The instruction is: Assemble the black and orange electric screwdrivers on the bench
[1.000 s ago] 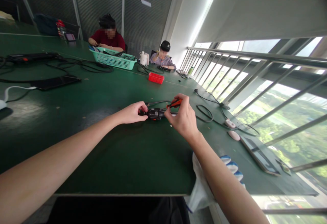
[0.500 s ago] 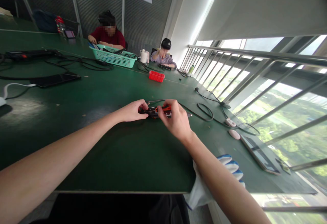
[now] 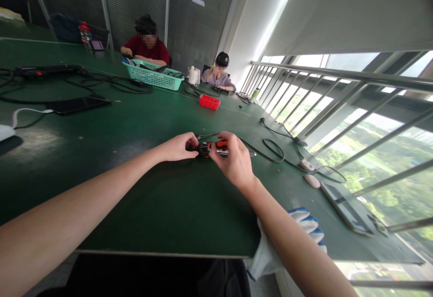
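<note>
A slim black-and-orange tool (image 3: 204, 149) with a metal tip lies across the table in front of me, partly hidden by my fingers. My left hand (image 3: 181, 147) is closed around its dark left end, thumb and fingers pinching it. From the right, my right hand (image 3: 234, 155) grips the tool's middle, at an orange part (image 3: 222, 144); its fingertips are partly hidden. The metal tip (image 3: 253, 154) sticks out to the right beyond that hand. Behind the tool a dark cord (image 3: 250, 143) runs off to the right.
On the green table (image 3: 162, 215) stand a red tray (image 3: 209, 102) and a mint basket (image 3: 158, 80). A phone (image 3: 81, 103) and another corded tool (image 3: 47, 71) lie left. White-blue gloves (image 3: 306, 225) hang under my right forearm. Two people sit opposite; a metal railing (image 3: 338, 73) runs along the right.
The whole view has shifted slightly. Both hands keep their grip on the tool, and the right fingers have moved a little, so more of the metal shaft shows.
</note>
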{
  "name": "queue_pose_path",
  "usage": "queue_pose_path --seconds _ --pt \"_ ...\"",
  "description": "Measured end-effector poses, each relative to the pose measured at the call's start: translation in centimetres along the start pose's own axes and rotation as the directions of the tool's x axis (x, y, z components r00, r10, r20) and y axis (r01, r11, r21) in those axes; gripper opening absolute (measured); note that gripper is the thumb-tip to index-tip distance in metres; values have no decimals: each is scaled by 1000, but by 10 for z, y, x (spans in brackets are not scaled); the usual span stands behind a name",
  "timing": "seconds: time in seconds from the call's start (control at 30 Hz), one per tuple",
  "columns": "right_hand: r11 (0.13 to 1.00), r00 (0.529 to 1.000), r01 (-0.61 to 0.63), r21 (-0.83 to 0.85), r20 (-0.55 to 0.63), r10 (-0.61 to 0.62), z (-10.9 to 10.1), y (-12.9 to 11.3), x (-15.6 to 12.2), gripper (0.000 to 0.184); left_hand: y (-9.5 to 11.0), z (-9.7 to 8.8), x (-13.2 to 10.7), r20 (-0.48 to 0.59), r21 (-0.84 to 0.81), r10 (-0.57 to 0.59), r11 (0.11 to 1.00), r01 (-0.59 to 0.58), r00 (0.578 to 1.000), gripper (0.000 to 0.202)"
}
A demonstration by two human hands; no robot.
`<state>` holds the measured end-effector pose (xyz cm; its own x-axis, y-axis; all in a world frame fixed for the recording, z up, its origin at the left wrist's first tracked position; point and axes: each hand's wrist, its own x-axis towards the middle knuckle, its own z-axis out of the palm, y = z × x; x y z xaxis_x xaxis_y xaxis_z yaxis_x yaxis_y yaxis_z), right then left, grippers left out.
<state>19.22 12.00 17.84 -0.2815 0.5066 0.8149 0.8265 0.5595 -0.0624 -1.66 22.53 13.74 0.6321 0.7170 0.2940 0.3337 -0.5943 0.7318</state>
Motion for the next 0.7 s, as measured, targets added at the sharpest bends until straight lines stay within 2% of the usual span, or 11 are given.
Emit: queue_pose_path --seconds 0.1,0.27,0.4,0.47,0.57,0.7 --pt "1000 1000 -2 29 22 2 -4 -1 1 33 2 -1 -1 4 -2 -5 1000 5 1000 31" --pt "996 999 49 -78 26 -47 -10 -1 3 17 2 -1 -1 7 19 -2 1000 2 1000 30" --pt "999 998 44 -20 49 -43 -12 -3 5 26 1 -1 0 11 23 1 1000 -1 1000 31" --pt "999 997 47 -4 57 -47 -12 -1 4 22 1 -1 0 10 33 0 999 0 1000 31" --pt "1000 999 19 -25 -28 -19 -14 8 2 11 3 -2 -1 6 42 -9 999 9 1000 32" --pt "992 985 -88 -87 -156 74 -22 21 0 12 8 -4 -2 9 46 -24 999 23 1000 34"
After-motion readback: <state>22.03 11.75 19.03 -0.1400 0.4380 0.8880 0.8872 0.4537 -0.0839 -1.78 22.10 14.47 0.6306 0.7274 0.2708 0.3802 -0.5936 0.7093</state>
